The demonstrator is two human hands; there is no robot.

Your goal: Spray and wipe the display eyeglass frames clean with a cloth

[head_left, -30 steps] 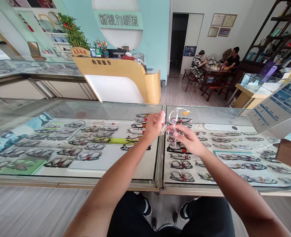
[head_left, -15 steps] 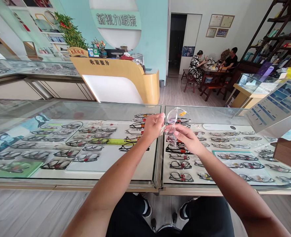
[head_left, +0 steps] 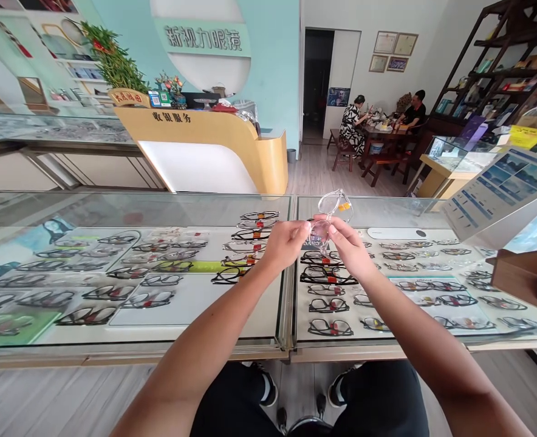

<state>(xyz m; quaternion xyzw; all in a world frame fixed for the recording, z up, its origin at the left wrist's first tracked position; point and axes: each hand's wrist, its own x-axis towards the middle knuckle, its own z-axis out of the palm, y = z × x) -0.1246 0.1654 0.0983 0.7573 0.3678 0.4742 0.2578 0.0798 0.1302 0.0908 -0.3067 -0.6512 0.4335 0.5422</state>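
A pair of clear-framed eyeglasses (head_left: 335, 202) is held up above the glass counter, turned so that one lens sits above the other. An orange sticker shows on the upper part. My right hand (head_left: 349, 246) grips the frame from the right, thumb and fingers closed near its middle. From the left, my left hand (head_left: 287, 244) is closed, its thumb and fingertips at the edge of the lower lens. Whether a small pale thing is still between the left fingers is hidden.
Under my hands stands a glass display counter (head_left: 287, 303) with rows of eyeglasses (head_left: 147, 299) inside. A printed display box (head_left: 500, 194) leans at the right. Beyond are a wooden cash desk (head_left: 273, 164) and two people at a table (head_left: 378, 129).
My left hand has come in from beside the eyeglasses to their lower lens. The eyeglasses have tilted and shifted slightly right, and the right-hand fingers have closed further around the frame.
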